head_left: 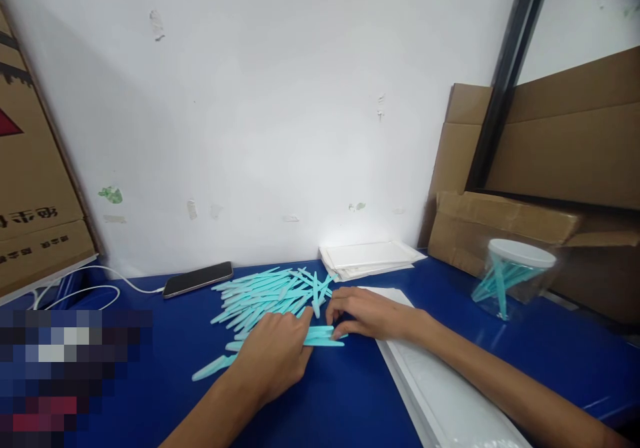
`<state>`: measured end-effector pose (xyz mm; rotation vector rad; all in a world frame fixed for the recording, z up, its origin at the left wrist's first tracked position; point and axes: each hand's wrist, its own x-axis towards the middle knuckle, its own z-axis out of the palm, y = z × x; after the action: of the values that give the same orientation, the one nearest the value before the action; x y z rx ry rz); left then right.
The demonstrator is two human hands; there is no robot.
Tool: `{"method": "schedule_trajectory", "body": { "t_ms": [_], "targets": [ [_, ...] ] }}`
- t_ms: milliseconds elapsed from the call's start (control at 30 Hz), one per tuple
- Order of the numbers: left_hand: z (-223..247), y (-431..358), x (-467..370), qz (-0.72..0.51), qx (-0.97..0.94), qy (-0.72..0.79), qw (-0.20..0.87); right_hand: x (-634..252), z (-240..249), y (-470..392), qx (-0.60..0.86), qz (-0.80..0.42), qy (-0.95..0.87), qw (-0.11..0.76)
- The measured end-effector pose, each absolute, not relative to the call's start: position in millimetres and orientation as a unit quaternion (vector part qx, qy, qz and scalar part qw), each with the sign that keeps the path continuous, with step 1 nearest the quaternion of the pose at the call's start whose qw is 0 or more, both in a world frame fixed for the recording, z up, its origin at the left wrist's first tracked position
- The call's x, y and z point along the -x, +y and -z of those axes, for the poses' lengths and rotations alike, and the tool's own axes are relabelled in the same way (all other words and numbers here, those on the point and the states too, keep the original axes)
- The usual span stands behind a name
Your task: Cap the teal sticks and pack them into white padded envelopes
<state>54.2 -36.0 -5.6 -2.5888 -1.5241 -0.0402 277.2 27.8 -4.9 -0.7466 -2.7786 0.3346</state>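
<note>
My left hand (pixel 280 351) is closed round several light-blue plastic sticks (pixel 323 337), whose ends stick out to the right of its fingers. My right hand (pixel 363 313) is at those ends, its thumb and fingers curled with a gap between them; the thumb tip meets the sticks. Behind my hands lies a loose pile of the same tapered sticks (pixel 265 295) on the blue table (pixel 150 368). One single stick (pixel 213 368) lies left of my left hand, partly hidden by it.
A phone (pixel 198 279) on a white cable lies back left. White envelopes (pixel 373 256) rest by the wall, with more white packets (pixel 450 395) under my right forearm. A clear tub of blue sticks (pixel 510 278) with a white lid and cardboard boxes (pixel 505 225) stand at the right.
</note>
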Motion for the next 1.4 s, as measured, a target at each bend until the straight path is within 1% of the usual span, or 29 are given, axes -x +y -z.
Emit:
{"method": "schedule_trajectory", "body": {
  "t_ms": [167, 300, 433, 500, 667, 733, 933, 1033, 1100, 1233, 1333, 1400],
  "targets": [
    [9, -41, -56, 0.019, 0.876, -0.479, 0.057, -273, 3, 22, 0.242, -0.134, -0.954, 0.115],
    [8, -43, -60, -0.009, 0.887, -0.459, 0.054, -273, 3, 21, 0.234, -0.138, -0.954, 0.123],
    [8, -43, -64, -0.040, 0.890, -0.448, 0.077, -274, 1, 22, 0.236, -0.134, -0.954, 0.131],
    [8, -42, -65, -0.050, 0.889, -0.445, 0.092, -275, -2, 23, 0.254, -0.119, -0.947, 0.157],
    [5, -40, -64, -0.054, 0.881, -0.461, 0.095, -280, -9, 30, 0.337, -0.076, -0.899, 0.268],
    [5, -39, -63, -0.048, 0.881, -0.460, 0.099, -280, -11, 31, 0.358, -0.064, -0.884, 0.292],
    [13, -34, -62, -0.042, 0.877, -0.460, 0.130, -277, -7, 29, 0.369, -0.035, -0.883, 0.288],
    [11, -31, -59, -0.033, 0.862, -0.490, 0.123, -277, -4, 28, 0.383, -0.005, -0.876, 0.294],
    [5, -29, -54, -0.009, 0.847, -0.523, 0.098, -278, -4, 27, 0.398, 0.008, -0.862, 0.315],
    [-12, -26, -42, 0.090, 0.810, -0.578, 0.049, -280, -6, 25, 0.423, 0.005, -0.834, 0.354],
    [-23, -22, -31, 0.135, 0.790, -0.598, 0.033, -280, -6, 24, 0.416, 0.006, -0.839, 0.351],
    [-27, -18, -24, 0.209, 0.765, -0.610, -0.007, -279, -5, 24, 0.409, 0.013, -0.846, 0.342]
  ]
}}
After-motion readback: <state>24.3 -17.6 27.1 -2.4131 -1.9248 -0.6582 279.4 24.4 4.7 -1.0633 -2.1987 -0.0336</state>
